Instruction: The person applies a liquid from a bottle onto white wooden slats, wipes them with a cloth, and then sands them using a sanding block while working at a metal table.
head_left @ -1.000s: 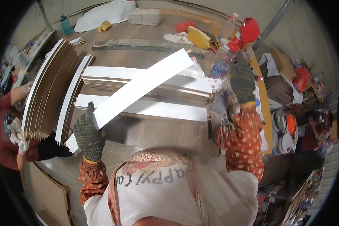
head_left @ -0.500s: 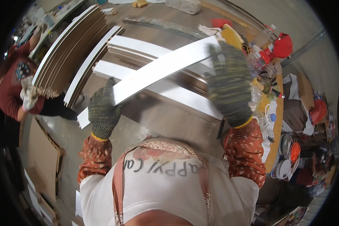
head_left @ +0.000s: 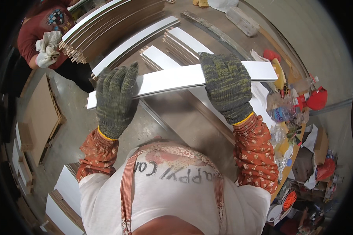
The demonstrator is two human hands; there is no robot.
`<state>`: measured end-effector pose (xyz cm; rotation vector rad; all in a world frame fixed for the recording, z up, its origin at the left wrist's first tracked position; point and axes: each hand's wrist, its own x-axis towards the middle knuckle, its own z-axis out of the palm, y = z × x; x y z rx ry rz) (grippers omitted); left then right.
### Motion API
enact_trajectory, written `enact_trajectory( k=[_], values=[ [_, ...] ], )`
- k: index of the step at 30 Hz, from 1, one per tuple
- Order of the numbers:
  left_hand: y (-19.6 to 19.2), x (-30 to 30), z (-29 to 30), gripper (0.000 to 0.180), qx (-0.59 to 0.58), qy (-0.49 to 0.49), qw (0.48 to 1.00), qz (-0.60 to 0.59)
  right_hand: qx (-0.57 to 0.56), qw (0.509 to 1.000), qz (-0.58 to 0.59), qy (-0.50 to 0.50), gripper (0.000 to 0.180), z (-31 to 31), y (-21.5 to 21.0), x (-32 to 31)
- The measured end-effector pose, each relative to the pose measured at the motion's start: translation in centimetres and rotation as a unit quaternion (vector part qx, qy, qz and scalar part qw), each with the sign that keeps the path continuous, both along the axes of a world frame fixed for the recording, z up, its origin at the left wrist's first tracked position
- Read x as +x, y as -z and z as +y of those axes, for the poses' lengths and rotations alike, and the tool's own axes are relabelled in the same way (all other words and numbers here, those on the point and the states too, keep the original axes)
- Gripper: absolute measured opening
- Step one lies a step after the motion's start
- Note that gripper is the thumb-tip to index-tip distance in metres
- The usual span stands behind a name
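A long white board (head_left: 170, 80) spans across in front of me above the table, nearly level. Toward its left end my left hand (head_left: 117, 96), in a dark green striped knit glove, is closed over it. My right hand (head_left: 228, 84), gloved alike, grips it nearer the right end, fingers over the top. The undersides of both grips are hidden. Beneath and beyond the board lie slanting white boards (head_left: 161, 58), with another small pile of boards (head_left: 186, 40) behind them. A dark seam runs along the held board's near edge; I cannot tell whether it is one board or two.
Tall stacks of boards (head_left: 117, 25) stand at the far left, a single row (head_left: 135, 45) beside them. At upper left a person (head_left: 47, 27) holds a cloth (head_left: 50, 42). Bottles (head_left: 282, 112) and clutter line the table's right side. Brown panels (head_left: 43, 117) lie left.
The held board has swung from a steep slant to nearly level, its right end coming nearer. My right hand has shifted inward along it. My view has turned, moving the surroundings.
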<state>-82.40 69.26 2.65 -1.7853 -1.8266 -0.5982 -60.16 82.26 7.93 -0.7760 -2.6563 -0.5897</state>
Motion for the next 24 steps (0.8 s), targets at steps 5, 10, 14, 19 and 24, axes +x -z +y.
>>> enact_trajectory(
  k=[5, 10, 14, 19, 24],
  values=[
    [2.7, -2.1, -1.2, 0.065, 0.064, -0.045, 0.993, 0.089, -0.156, 0.985, -0.071, -0.010, 0.043, 0.1, -0.7, -2.4],
    [2.4, -5.1, -0.6, 0.069, -0.047, -0.029, 0.998, 0.029, -0.166, 0.981, -0.066, -0.077, 0.033, -0.2, -1.9, -4.2],
    [0.4, -7.3, 2.8, 0.074, -0.099, 0.051, 0.985, -0.135, 0.047, 0.972, 0.182, -0.141, 0.043, 2.2, -4.2, -3.8],
    [1.5, -14.0, 9.2, 0.069, -0.178, 0.004, 0.948, -0.264, 0.023, 0.983, 0.181, -0.012, 0.041, 0.4, -3.3, 1.3],
    [4.7, -17.1, 15.7, 0.069, -0.201, -0.033, 0.971, -0.129, -0.081, 0.966, 0.214, 0.118, 0.036, -4.2, -3.1, 6.4]
  ],
)
